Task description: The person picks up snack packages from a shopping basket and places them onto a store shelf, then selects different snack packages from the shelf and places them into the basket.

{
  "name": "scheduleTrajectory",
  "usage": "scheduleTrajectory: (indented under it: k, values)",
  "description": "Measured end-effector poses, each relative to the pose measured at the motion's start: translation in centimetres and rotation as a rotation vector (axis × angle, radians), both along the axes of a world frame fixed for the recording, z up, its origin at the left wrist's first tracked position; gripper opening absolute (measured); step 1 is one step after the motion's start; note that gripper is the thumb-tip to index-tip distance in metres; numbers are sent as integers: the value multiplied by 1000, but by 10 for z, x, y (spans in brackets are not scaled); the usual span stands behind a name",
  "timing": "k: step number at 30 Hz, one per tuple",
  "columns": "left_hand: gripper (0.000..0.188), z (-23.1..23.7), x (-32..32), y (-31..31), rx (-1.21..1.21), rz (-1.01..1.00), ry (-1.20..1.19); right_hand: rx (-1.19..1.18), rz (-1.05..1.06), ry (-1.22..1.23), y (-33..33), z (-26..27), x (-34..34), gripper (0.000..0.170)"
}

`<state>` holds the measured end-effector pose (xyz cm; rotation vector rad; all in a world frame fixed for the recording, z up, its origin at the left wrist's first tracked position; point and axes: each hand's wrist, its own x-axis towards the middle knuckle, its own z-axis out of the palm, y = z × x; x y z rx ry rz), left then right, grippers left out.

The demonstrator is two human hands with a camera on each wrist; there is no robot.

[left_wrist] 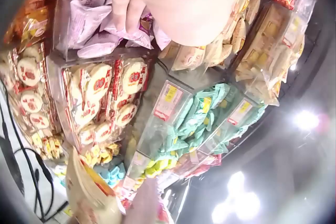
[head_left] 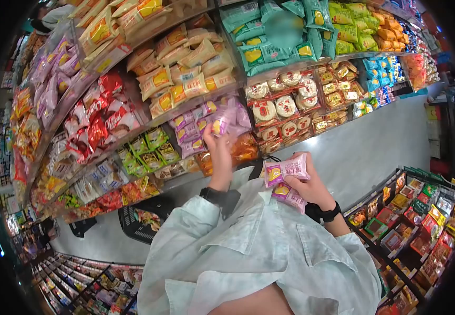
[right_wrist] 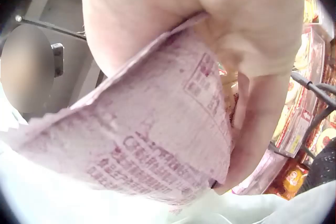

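Observation:
In the head view my right hand [head_left: 314, 181] grips purple snack packets in front of the shirt. The upper packet [head_left: 286, 169] lies across the fingers, with the thumb over it, and a lower packet [head_left: 289, 197] hangs beneath. Close up in the right wrist view, one packet's printed back [right_wrist: 142, 129] fills the middle, with fingers curled round its edge. My left hand [head_left: 220, 160] is at the bin of matching purple packets [head_left: 188, 131], pinching a packet [head_left: 221, 125] at its front. From the left wrist, its fingers [left_wrist: 135, 14] reach down among the purple packets [left_wrist: 89, 22].
Round white biscuits in clear packs [head_left: 285, 106] sit right of the purple bin. Tan packets [head_left: 185, 73] and teal packets [head_left: 261, 52] fill the bins above. A black basket [head_left: 133, 223] stands on the floor at left, and another display rack [head_left: 395, 231] is at right.

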<state>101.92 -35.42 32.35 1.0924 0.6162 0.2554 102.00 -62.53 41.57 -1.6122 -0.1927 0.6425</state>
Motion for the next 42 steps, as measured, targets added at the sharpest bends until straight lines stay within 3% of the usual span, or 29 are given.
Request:
scheduleTrajectory:
  k: [2,5,6,9,13,17,18,20,23,26,29,30,32,34,37,39,42]
  values:
    - [61,-7,25,13,104,5,15,-19,-43,6,3,3,9,49]
    - [67,-33,51,33,598,-84,78,-47,-63,12,6,7,23,49]
    - [68,-37,60,36,662,-31,85,-52,-62,6,5,7,28,48]
    - [66,-27,78,44,869,-66,314,-39,-44,1,3,2,45,49]
    - [77,-35,104,38,799,39,401,-14,55,-7,-5,0,78,50]
    - [73,-20,95,11,827,92,404,13,212,-3,-24,-9,118,53]
    - [64,-19,85,3,786,62,373,28,249,3,-30,-12,129,54]
    - [58,-21,64,-15,535,-55,267,70,293,-14,-34,-8,149,54]
    - [46,46,43,-68,-4,-247,147,123,428,76,-43,-17,174,53]
    - [54,84,26,-111,458,-468,61,151,630,38,-40,-27,191,53]
    - [55,96,12,-129,774,-448,177,118,800,-32,-33,-27,195,56]
    - [56,88,5,-134,835,-372,175,96,846,-64,-30,-25,195,57]
    - [53,84,-4,-140,646,-233,255,-15,915,-16,-24,-20,195,60]
    - [50,70,-15,-135,509,-73,295,41,948,-113,-18,-29,189,56]
    - [44,42,-32,-97,457,121,361,16,970,-142,-9,-26,176,53]
    - [46,26,-41,-62,378,240,358,-17,948,-120,0,-24,165,51]
    - [58,6,-41,-11,456,306,321,-38,846,-61,7,-26,138,49]
